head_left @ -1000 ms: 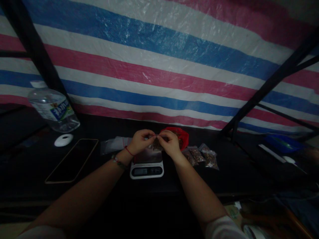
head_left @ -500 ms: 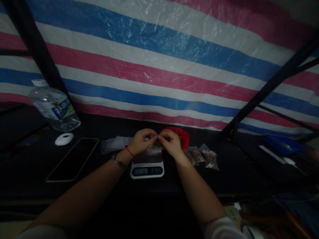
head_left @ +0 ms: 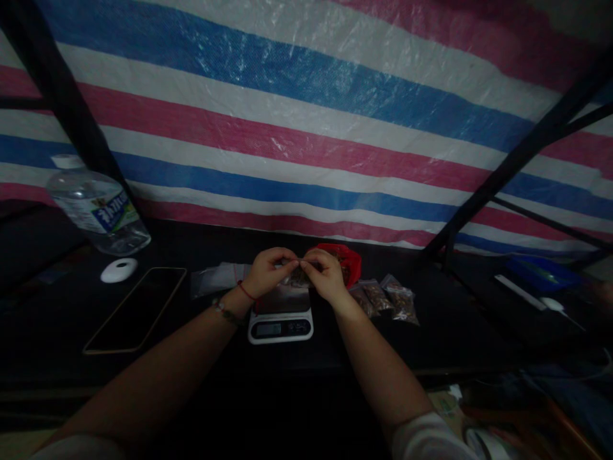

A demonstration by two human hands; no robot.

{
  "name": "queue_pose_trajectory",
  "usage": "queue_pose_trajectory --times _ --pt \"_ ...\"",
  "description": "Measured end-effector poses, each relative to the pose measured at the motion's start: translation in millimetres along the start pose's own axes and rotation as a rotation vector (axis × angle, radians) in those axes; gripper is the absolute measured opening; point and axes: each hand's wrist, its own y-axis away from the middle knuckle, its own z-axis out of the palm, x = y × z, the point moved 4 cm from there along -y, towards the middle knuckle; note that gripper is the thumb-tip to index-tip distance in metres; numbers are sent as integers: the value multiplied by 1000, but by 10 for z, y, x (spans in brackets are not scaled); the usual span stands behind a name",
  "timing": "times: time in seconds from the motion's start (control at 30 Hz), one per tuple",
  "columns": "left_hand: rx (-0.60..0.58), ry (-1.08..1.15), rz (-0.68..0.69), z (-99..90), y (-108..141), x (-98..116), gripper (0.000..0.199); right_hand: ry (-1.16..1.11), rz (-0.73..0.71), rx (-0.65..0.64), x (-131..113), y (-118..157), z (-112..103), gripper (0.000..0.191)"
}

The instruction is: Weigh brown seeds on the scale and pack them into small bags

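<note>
Between my two hands hangs a small clear zip bag [head_left: 299, 278] with brown bits in it, just above the kitchen scale [head_left: 280, 326]. My left hand [head_left: 269, 271] pinches the bag's top edge, thumb against forefinger. From the other side my right hand [head_left: 324, 273] pinches the same edge, its fingertips meeting the left ones. The scale is white with a lit display whose digits I cannot read. Behind my right hand sits a red bag [head_left: 353, 263] holding brown pieces. Several filled zip bags [head_left: 402, 300] lie to the right of it.
Flat clear bags [head_left: 218, 278] lie left of my left hand. Further left are a phone [head_left: 136, 311], a white oval object [head_left: 119, 270] and a large water bottle [head_left: 98, 207]. A blue object [head_left: 541, 273] lies at the right. A striped sheet [head_left: 287, 144] hangs behind, between dark metal bars.
The whole view has shifted slightly, so things appear a little further left. Both hands keep their pinch on the bag's top edge.
</note>
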Motion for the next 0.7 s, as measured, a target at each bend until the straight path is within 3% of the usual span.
queue_pose_trajectory --times 0.17,0.5,0.6,0.7 --pt "38 -36 -8 -26 -6 -30 23 59 41 -11 5 -7 -40 21" --pt "103 -17 -30 -39 -6 -17 23 35 96 93 76 -32 -148 34" --pt "106 -20 -16 -29 -14 28 24 41 159 245 149 -31 -353 40" --pt "168 -56 -31 -213 -78 38 25 45 251 548 247 60 -849 43"
